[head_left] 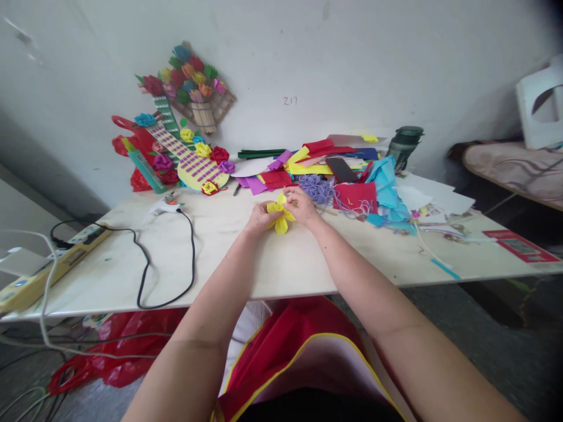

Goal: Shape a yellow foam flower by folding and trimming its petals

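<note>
A yellow paper flower [282, 225] with several spread petals is held up just over the white table [294, 275]. My left hand [260, 218] pinches it at its left side. On the right, the fingers of my right hand [303, 208] close on its upper right petals. Its underside and stem, if any, are hidden. Behind my right hand lies a tangle of purple yarn [315, 189]. A red sheet [356, 197] with loose threads on it is farther right.
A glue gun [165, 205] with its black cord [147, 264] and a power strip [65, 264] lie on the left. Flower-covered guitar crafts [193, 164] and a glue bottle [147, 167] stand behind. Coloured paper, a phone [342, 170] and a dark bottle [404, 146] line the back.
</note>
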Demonstrator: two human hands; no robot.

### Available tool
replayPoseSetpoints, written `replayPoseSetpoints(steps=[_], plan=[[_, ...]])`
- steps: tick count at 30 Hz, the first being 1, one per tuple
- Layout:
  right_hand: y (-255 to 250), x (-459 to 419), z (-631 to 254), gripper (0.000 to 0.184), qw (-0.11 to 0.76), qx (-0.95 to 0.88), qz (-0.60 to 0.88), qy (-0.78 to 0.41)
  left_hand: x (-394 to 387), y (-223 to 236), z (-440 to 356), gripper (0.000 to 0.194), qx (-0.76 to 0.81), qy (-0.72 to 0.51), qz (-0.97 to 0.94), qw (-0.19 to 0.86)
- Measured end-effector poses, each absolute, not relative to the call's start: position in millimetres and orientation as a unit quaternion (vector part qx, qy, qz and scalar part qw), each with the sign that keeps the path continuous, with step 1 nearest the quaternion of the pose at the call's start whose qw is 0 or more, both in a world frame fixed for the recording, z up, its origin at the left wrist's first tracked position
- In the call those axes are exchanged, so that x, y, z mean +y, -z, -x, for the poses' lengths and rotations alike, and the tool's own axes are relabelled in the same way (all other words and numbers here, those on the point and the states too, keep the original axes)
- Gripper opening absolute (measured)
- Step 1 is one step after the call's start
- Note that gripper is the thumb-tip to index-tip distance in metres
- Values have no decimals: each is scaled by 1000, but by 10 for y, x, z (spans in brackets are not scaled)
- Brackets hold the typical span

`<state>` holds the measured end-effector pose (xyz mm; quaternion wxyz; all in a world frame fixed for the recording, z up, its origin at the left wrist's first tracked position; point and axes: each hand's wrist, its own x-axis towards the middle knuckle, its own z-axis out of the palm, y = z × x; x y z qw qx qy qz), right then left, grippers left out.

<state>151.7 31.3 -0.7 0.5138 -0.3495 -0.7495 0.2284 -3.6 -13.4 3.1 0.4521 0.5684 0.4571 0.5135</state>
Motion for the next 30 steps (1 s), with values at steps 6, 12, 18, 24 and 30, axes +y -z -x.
replayPoseSetpoints(steps=[6,12,18,24,30], plan=[[61,379,-1521,15,517,-743,360,-227,-120,-17,33,42,464,-518,-565,444],[56,374,-1512,8,496,-754,383,-196,-102,-7,30,40,475,-517,-559,442],[42,361,-1524,8,483,-763,381,-199,-99,32,51,38,447,-498,-557,492],[71,399,-1533,7,449,-775,377,-235,-94,31,61,41,450,-502,-563,477],[120,443,-1520,12,435,-779,398,-213,-81,44,61,41,464,-507,-563,458]])
